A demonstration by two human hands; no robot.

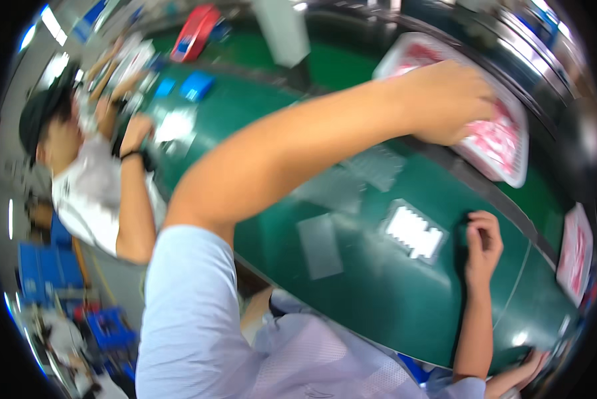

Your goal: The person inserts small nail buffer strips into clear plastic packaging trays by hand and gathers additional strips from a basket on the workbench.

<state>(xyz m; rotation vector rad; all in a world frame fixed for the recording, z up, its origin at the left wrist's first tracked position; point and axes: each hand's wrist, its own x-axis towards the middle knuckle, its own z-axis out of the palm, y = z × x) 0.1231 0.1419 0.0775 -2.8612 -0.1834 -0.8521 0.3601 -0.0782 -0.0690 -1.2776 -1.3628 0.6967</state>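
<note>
My left arm stretches across the green table (371, 299) to a white basket (516, 174) of pink-red and white small pieces (501, 141). My left hand (448, 101) is over the basket with its fingers bent down at the pieces; blur and the hand itself hide what is between them. My right hand (484, 249) lies on the table at the right, fingers loosely curled and apart from the thumb, with nothing visible in them. Left of it is a clear tray (415, 229) with a bright white, tooth-edged shape. Thin translucent sheets (321, 246) lie farther left.
A second white basket with pink contents (574, 256) stands at the far right edge. At left, a co-worker in a white top (89, 186) sits by the table near blue pieces (197, 85). A red container (195, 33) is farther back. Another person's hand (530, 371) shows at lower right.
</note>
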